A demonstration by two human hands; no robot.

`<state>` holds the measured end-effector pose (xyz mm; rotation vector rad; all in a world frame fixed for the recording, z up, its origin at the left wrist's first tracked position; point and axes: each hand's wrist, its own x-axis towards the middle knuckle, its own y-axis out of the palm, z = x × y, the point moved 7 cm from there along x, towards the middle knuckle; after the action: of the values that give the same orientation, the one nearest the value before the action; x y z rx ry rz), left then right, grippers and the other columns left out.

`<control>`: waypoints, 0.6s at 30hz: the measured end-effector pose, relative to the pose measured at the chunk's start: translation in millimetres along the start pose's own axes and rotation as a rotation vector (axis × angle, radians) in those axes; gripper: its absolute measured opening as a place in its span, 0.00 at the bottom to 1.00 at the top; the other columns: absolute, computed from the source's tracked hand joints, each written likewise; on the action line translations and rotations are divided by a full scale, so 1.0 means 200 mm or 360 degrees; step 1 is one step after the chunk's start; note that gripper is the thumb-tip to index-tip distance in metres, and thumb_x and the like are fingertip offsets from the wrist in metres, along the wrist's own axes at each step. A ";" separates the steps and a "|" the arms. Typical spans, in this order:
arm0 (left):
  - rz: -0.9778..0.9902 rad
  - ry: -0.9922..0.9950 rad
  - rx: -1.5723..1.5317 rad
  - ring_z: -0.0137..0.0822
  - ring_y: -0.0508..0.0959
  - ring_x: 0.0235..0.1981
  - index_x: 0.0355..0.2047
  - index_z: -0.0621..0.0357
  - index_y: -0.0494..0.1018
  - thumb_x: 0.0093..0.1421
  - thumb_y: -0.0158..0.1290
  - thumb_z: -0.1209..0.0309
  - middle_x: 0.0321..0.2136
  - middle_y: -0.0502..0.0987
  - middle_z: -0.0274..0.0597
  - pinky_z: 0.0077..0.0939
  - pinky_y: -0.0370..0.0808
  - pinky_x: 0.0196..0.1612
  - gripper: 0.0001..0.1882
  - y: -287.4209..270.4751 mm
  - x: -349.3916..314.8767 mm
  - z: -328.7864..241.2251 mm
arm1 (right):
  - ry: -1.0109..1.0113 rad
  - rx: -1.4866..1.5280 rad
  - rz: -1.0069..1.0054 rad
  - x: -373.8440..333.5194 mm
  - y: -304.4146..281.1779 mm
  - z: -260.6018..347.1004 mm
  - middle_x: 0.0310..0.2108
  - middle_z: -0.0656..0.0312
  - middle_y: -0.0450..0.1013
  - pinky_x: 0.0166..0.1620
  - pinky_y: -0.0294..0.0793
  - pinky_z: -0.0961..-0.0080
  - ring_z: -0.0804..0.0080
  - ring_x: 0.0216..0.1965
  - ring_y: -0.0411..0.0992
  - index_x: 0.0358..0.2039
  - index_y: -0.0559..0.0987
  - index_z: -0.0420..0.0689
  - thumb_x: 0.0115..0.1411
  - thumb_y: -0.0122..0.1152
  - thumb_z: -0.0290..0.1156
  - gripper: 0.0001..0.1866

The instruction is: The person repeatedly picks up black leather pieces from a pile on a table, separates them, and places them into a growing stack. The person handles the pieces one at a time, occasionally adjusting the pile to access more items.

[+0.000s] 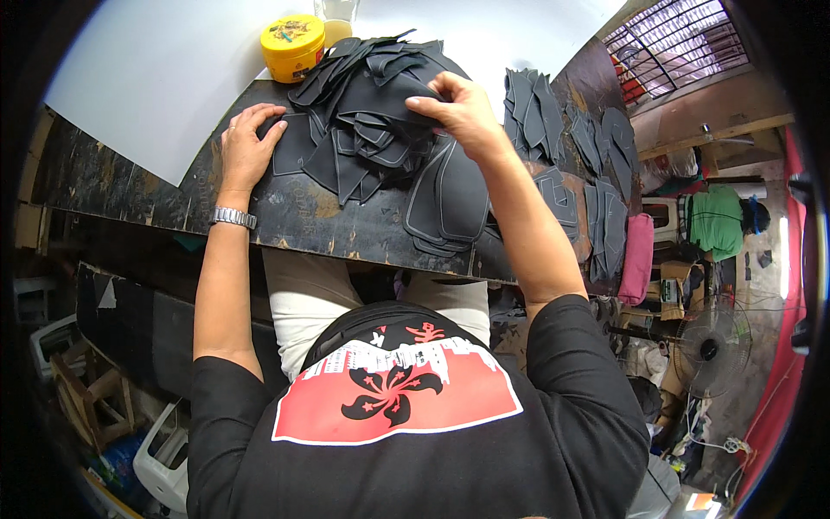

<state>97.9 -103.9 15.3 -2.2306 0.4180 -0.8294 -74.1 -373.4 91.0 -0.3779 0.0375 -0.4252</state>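
A heaped pile of black cut pieces (pixel 372 130), leather-like sheets with pale lines along their edges, lies on the dark worn table (pixel 130 173). My right hand (pixel 462 112) is over the pile's right side, thumb and fingers pinched on one black piece (pixel 406 95). My left hand (pixel 249 147), with a metal watch on its wrist, rests at the pile's left edge. Its fingers are bent but apart, and the thumb reaches the edge of a flat black piece (pixel 294 143). Below my right hand lie larger rounded black pieces (pixel 450 195), overlapping near the table's front edge.
A yellow round tub (pixel 293 48) and a clear cup (pixel 337 17) stand behind the pile. Sorted stacks of black pieces (pixel 532 112) lie at right. White sheets (pixel 147 86) cover the table's far side. A pink roll (pixel 637 259) is by the right edge; a fan (pixel 711 348) stands beyond.
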 end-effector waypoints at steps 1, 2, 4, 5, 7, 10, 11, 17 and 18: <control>-0.0001 0.0006 -0.0006 0.39 0.75 0.56 0.45 0.44 0.83 0.60 0.62 0.60 0.49 0.80 0.29 0.39 0.67 0.60 0.13 0.00 0.00 0.00 | 0.0195 0.0316 0.0080 -0.04 -0.02 -0.04 0.23 0.72 0.72 0.25 0.68 0.84 0.83 0.24 0.70 0.31 0.78 0.45 0.52 0.77 0.35 0.14; -0.0001 0.0009 -0.0006 0.39 0.75 0.55 0.44 0.44 0.83 0.60 0.62 0.60 0.49 0.80 0.29 0.39 0.67 0.60 0.13 0.00 0.00 0.00 | 0.0231 0.0406 0.0096 -0.08 -0.06 -0.05 0.25 0.72 0.73 0.24 0.67 0.88 0.87 0.23 0.70 0.31 0.77 0.48 0.53 0.76 0.33 0.13; 0.0001 0.0013 -0.0036 0.39 0.75 0.55 0.44 0.44 0.83 0.59 0.62 0.61 0.49 0.80 0.29 0.38 0.68 0.60 0.13 0.00 0.00 0.00 | 0.0305 0.0276 -0.0066 -0.16 -0.18 -0.08 0.25 0.72 0.73 0.22 0.64 0.90 0.89 0.22 0.67 0.32 0.78 0.47 0.54 0.75 0.31 0.11; 0.0001 0.0015 -0.0029 0.39 0.75 0.55 0.44 0.44 0.83 0.59 0.62 0.61 0.49 0.81 0.29 0.38 0.68 0.59 0.13 0.00 0.00 0.00 | 0.0252 0.0279 -0.0084 -0.19 -0.24 -0.08 0.26 0.72 0.72 0.21 0.62 0.91 0.89 0.21 0.66 0.32 0.78 0.47 0.54 0.75 0.31 0.11; -0.0010 0.0038 -0.0032 0.39 0.75 0.54 0.44 0.44 0.83 0.59 0.62 0.61 0.49 0.81 0.30 0.37 0.69 0.59 0.12 0.00 0.00 -0.01 | 0.0256 0.0334 -0.0073 -0.21 -0.38 -0.11 0.29 0.70 0.73 0.20 0.61 0.91 0.89 0.20 0.65 0.36 0.79 0.45 0.55 0.73 0.27 0.10; 0.0004 0.0027 -0.0035 0.40 0.76 0.54 0.44 0.44 0.83 0.60 0.61 0.61 0.49 0.81 0.30 0.37 0.70 0.59 0.13 0.00 0.00 -0.02 | 0.0103 0.0529 -0.0324 -0.23 -0.65 -0.18 0.29 0.67 0.76 0.18 0.62 0.91 0.86 0.19 0.68 0.38 0.80 0.44 0.56 0.71 0.22 0.10; 0.0010 0.0023 -0.0042 0.40 0.76 0.54 0.44 0.44 0.83 0.60 0.61 0.61 0.49 0.81 0.31 0.37 0.69 0.59 0.13 0.00 0.00 -0.02 | 0.0039 0.0637 -0.0403 -0.23 -0.74 -0.21 0.29 0.67 0.76 0.18 0.62 0.91 0.85 0.18 0.67 0.39 0.79 0.44 0.57 0.71 0.22 0.11; 0.0033 0.0007 -0.0008 0.40 0.75 0.55 0.45 0.45 0.83 0.61 0.61 0.60 0.50 0.80 0.31 0.38 0.68 0.60 0.13 0.00 0.01 -0.02 | 0.0379 0.0563 -0.1161 -0.26 -1.14 -0.65 0.29 0.60 0.77 0.18 0.67 0.82 0.77 0.16 0.72 0.45 0.78 0.39 0.60 0.68 0.25 0.14; 0.0035 0.0004 -0.0016 0.40 0.75 0.55 0.45 0.45 0.83 0.61 0.61 0.60 0.50 0.80 0.31 0.38 0.68 0.60 0.13 0.00 0.01 -0.02 | 0.0472 0.0176 -0.1124 -0.27 -1.15 -0.69 0.30 0.59 0.77 0.17 0.67 0.81 0.76 0.16 0.73 0.48 0.79 0.35 0.60 0.69 0.27 0.17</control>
<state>95.5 -106.3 18.8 -2.2307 0.4480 -0.8201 -230.3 -592.6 45.0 -0.2060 0.1708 -1.1751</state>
